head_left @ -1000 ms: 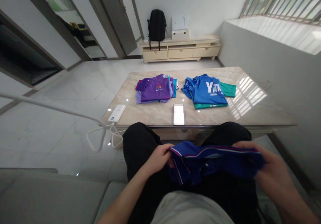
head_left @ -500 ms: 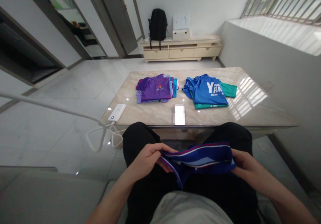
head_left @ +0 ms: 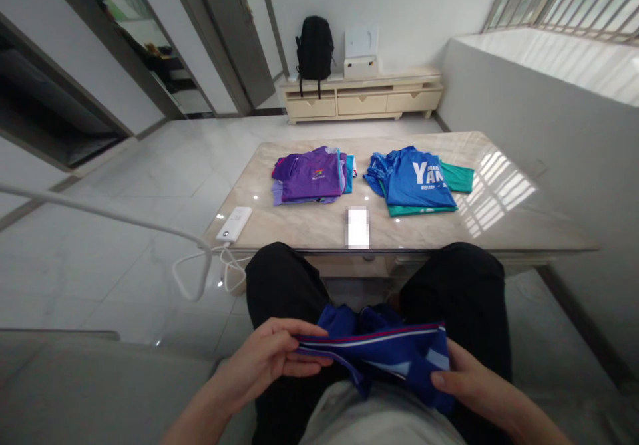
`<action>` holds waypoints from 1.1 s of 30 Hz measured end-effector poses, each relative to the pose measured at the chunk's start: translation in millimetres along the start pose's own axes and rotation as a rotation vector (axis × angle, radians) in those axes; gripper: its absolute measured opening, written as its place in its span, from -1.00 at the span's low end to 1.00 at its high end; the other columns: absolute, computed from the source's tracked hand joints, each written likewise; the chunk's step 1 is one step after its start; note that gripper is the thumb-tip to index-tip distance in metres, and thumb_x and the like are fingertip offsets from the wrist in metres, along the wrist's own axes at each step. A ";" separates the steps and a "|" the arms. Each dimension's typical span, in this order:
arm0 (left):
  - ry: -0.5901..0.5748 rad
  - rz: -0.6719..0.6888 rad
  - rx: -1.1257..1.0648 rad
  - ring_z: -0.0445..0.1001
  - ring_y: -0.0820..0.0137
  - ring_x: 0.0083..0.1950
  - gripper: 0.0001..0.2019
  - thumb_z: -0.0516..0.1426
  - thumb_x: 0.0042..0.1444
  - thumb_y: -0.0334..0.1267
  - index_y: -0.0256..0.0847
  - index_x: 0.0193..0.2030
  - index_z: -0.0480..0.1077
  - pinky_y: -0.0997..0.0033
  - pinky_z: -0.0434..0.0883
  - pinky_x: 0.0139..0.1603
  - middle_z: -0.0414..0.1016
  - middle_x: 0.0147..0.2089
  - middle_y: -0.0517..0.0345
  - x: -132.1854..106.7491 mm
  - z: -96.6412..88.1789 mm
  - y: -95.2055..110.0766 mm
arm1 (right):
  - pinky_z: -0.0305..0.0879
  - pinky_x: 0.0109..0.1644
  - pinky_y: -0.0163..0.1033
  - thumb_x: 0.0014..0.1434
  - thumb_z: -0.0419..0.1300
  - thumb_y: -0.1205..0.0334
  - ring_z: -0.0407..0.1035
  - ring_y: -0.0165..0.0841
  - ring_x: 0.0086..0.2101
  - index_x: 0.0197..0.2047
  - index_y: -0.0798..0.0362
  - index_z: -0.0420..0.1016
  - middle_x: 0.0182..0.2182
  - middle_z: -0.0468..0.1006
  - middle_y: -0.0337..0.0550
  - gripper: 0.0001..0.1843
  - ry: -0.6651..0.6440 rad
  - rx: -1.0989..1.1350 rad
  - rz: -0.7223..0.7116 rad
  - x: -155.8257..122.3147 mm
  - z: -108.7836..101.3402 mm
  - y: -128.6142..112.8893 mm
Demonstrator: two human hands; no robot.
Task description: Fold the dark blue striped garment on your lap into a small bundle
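I sit with a dark blue striped shirt bunched over my lap. My left hand pinches its left edge, thumb on top. The right edge is held by my right hand, fingers curled under the cloth. On the marble table ahead lie a folded pile topped by a purple shirt on the left and a blue shirt with white letters over a green one on the right.
A white power bank lies at the table's left corner, its white cable looping to the floor. A small blurred item rests near the front edge. A black backpack and white box stand on the far cabinet.
Both hands have drawn the dark blue shirt closer to my body and lower, and they have come nearer each other, bunching the cloth narrower.
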State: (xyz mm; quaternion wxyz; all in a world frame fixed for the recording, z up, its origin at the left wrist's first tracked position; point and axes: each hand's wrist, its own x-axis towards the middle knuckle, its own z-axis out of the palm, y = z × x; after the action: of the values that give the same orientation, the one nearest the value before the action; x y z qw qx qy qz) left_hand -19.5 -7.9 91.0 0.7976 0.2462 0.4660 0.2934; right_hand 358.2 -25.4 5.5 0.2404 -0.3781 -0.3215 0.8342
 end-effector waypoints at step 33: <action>0.440 0.513 0.871 0.60 0.21 -0.06 -0.80 0.38 0.07 -0.20 -0.08 -0.13 0.67 0.33 0.47 0.07 0.69 -0.12 0.12 33.8 -6.0 7.4 | 0.42 -0.07 -0.20 0.22 0.35 -0.10 0.51 -0.22 -0.22 -0.18 0.04 0.72 -0.25 0.68 -0.12 -0.64 0.333 -0.616 -0.340 32.6 0.7 -54.6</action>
State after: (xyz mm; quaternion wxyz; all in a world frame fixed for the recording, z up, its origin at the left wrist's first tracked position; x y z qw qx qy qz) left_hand -13.3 21.6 73.0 0.4086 0.5920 0.6251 0.3029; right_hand 346.8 32.3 29.6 0.2992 -0.5042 -0.5717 0.5739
